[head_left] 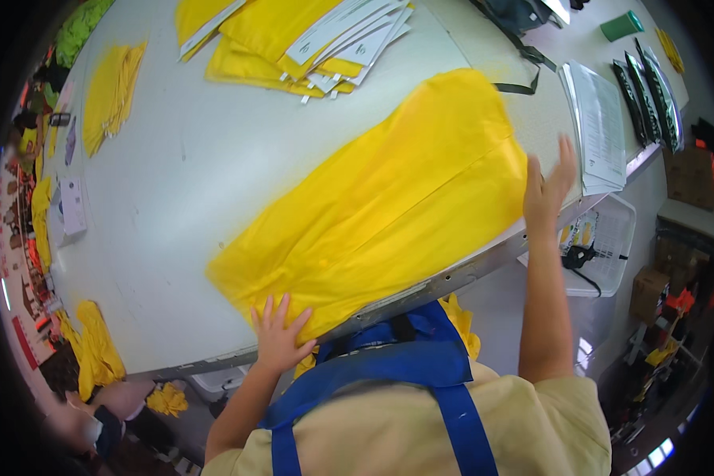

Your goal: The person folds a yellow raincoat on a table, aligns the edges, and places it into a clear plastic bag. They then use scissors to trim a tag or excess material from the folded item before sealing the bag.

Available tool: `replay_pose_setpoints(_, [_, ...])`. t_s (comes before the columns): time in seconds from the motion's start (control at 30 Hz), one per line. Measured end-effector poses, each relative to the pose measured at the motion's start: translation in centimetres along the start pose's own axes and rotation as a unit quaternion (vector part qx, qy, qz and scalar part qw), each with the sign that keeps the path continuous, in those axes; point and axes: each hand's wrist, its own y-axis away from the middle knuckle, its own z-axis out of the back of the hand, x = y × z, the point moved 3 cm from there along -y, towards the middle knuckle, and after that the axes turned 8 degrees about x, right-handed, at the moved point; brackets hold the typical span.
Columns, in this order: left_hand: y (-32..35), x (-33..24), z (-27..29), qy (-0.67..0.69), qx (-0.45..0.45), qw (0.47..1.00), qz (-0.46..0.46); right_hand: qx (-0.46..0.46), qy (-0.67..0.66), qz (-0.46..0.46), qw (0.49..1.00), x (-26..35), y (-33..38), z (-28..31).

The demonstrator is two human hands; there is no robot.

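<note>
A long piece of yellow cloth (389, 198), folded lengthwise, lies slantwise on the white table (159, 238). Its narrow end points to the near left and its wide, rounded end to the far right. My left hand (278, 333) rests flat on the cloth's near left corner with its fingers spread. At the other end my right hand (549, 190) is raised by the cloth's right edge. Its thumb and fingers stand apart and hold nothing; whether it touches the cloth I cannot tell.
A stack of yellow cloths with white papers (325, 47) lies at the far side. Printed sheets (599, 127) and dark packets (646, 99) lie to the right. A green roll (621, 26) is behind them. A white basket (611, 238) stands below the table's right edge.
</note>
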Motion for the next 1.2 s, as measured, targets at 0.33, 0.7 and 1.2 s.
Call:
replay_pose_setpoints(0.33, [-26.3,-3.3,15.9,0.223,-0.089,0.971,0.024,0.033,-0.674,-0.406,0.616,3.8,12.9,-4.5])
replay_pose_setpoints(0.7, [-36.4,-9.8,18.6,0.369,0.072,0.926,-0.008,-0.058,-0.723,-0.447,0.523,4.3,10.2,-5.2])
replay_pose_setpoints(1.2, [-34.6,-10.5,20.1,0.425,0.167,0.887,-0.067,-0.152,-0.351,-0.289,0.877,-1.1,8.5,-0.7])
